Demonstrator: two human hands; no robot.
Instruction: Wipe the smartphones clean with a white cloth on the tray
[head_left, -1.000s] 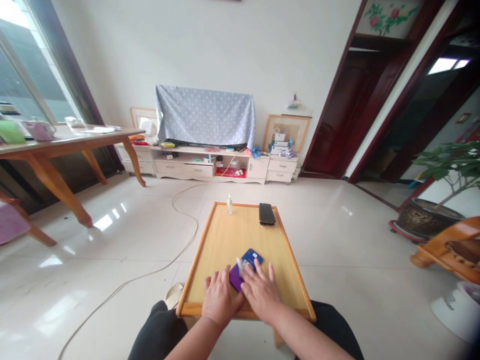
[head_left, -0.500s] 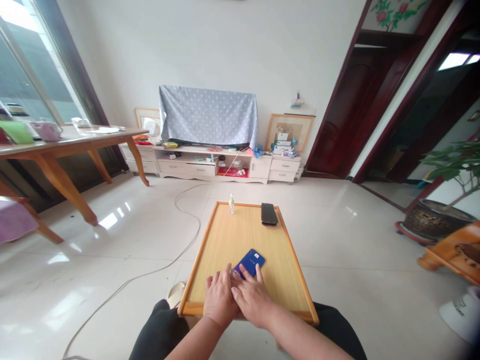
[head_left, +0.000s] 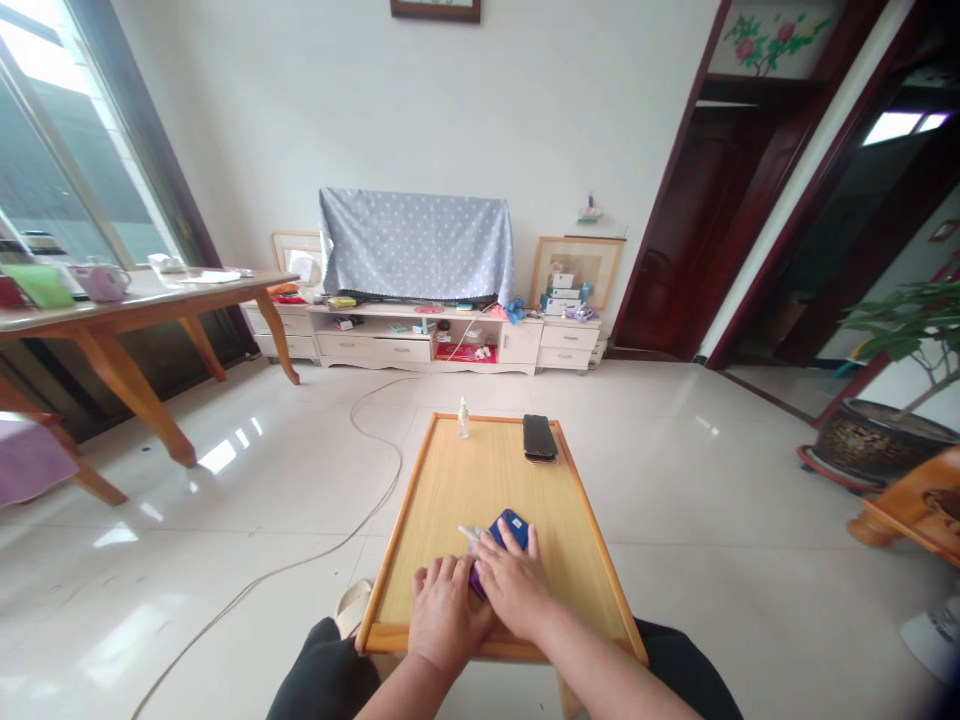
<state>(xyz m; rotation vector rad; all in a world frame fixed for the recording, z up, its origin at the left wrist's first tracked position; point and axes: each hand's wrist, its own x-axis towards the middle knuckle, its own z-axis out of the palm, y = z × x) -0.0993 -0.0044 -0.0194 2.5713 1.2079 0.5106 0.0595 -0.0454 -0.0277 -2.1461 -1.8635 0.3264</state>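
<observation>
A blue-purple phone lies back up and slanted on the small wooden table. My left hand rests at its lower end, fingers bent and close together, seeming to steady it; the thumb's grip is mostly hidden. Over the phone's middle, my right hand presses a crumpled whitish tissue or thin cloth against the back, with some fingertips extended. Part of that piece sticks out to the left. Farther back stand a small clear bottle with a pale green top and, to its right, a black phone.
Raised orange-brown edging runs along the table. A cable trails over the tiled floor at left. Beyond are a low white cabinet, a cloth-covered screen, a larger table and a potted plant.
My right hand has slid up over the phone, and the whitish piece now shows beside its fingers. My left hand has drawn slightly back toward me. The view has tilted up a little.
</observation>
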